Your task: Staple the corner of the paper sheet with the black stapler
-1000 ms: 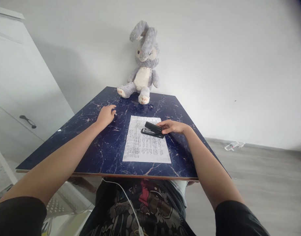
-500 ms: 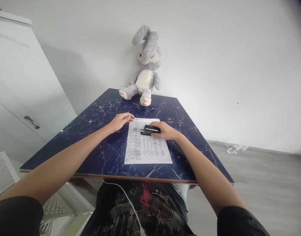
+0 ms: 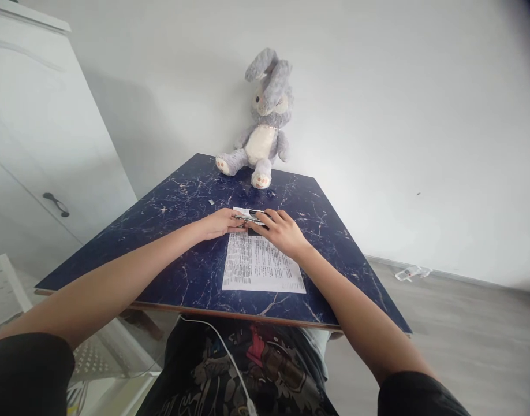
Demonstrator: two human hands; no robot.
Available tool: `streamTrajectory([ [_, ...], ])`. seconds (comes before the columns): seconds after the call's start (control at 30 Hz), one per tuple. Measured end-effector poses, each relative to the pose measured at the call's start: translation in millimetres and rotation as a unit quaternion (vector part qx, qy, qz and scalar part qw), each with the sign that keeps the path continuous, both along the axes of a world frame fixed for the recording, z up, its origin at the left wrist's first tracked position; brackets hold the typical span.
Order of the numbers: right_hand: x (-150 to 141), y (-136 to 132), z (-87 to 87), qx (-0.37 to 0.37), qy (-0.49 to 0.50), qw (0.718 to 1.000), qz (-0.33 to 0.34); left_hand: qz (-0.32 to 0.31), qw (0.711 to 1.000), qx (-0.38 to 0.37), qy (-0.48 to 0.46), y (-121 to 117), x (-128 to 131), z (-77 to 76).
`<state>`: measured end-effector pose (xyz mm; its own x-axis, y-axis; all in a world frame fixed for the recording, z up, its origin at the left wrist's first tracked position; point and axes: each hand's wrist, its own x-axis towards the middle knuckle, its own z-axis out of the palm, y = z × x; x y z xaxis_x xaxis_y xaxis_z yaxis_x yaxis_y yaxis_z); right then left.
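A printed sheet of paper (image 3: 260, 267) lies on the dark blue marbled table (image 3: 178, 254). At the sheet's far end a black stapler (image 3: 252, 216) is mostly covered by my hands. My right hand (image 3: 280, 232) lies over the stapler with fingers curled on it. My left hand (image 3: 219, 223) comes in from the left, and its fingertips pinch the stapler's silvery front end at the paper's top left corner.
A grey plush rabbit (image 3: 262, 124) sits at the table's far edge against the white wall. A white cabinet (image 3: 40, 150) with a dark handle stands to the left. A small pale speck (image 3: 211, 201) lies on the table. Grey floor lies to the right, with a plastic item (image 3: 410, 273) by the wall.
My left hand slid right across the table onto the stapler's front end. My right hand moved the stapler left, toward the paper's top edge, and now covers it.
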<state>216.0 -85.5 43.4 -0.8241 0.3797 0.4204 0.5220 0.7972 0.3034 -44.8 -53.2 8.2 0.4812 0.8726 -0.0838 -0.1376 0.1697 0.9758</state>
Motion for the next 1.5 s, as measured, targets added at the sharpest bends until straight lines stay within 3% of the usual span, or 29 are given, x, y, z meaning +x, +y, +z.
streamTrajectory([
  [0.1,5.8,7.2,0.5,-0.094,0.134,0.985,-0.053,0.056,0.998,0.010,0.009,4.0,-2.6,-2.5],
  [0.2,18.6,19.7,2.7,-0.247,0.240,0.931,-0.119,0.152,0.988,0.026,-0.019,7.9,-8.6,2.6],
  [0.27,26.9,27.0,3.6,-0.324,0.234,0.906,-0.141,0.168,0.985,0.012,-0.040,8.7,-12.4,8.9],
  [0.33,31.7,30.7,3.7,-0.365,0.188,0.902,-0.130,0.152,0.987,0.013,-0.051,6.3,-13.3,15.2],
  [0.43,29.2,27.5,4.1,-0.332,0.154,0.928,-0.075,0.119,0.989,0.069,-0.057,-4.5,-6.3,22.5],
  [0.57,13.3,11.2,8.2,-0.164,0.254,0.953,0.002,0.057,0.983,0.159,-0.072,-24.5,11.5,27.5],
  [0.63,4.7,3.0,9.5,-0.127,0.245,0.959,0.058,0.030,0.976,0.206,-0.068,-32.4,18.6,28.5],
  [0.77,-5.3,-3.6,7.3,-0.104,0.161,0.975,0.109,0.006,0.963,0.267,-0.030,-41.2,24.2,29.3],
  [0.97,-6.4,-1.0,2.8,-0.109,0.213,0.964,0.114,-0.017,0.969,0.246,-0.018,-45.6,26.0,32.6],
  [1.1,-5.5,-2.6,6.3,-0.121,0.245,0.957,0.102,-0.016,0.958,0.285,0.002,-44.4,25.3,36.3],
  [1.17,3.0,3.3,10.7,-0.126,0.295,0.944,0.074,0.011,0.948,0.318,0.025,-38.9,20.1,37.0],
  [1.23,23.2,17.8,13.8,-0.125,0.376,0.918,-0.004,0.090,0.926,0.355,0.086,-27.9,8.2,36.1],
  [1.3,55.8,39.2,12.7,-0.124,0.455,0.872,-0.132,0.197,0.877,0.392,0.196,-11.5,-11.2,33.3],
  [1.37,94.6,62.0,5.9,-0.155,0.464,0.836,-0.248,0.257,0.813,0.420,0.312,7.6,-34.7,28.4],
  [1.43,128.7,80.1,-4.9,-0.173,0.451,0.813,-0.326,0.251,0.762,0.411,0.434,25.0,-55.5,21.6],
  [1.5,149.2,90.5,-16.4,-0.202,0.442,0.790,-0.374,0.211,0.744,0.369,0.516,36.6,-67.5,13.3],
])
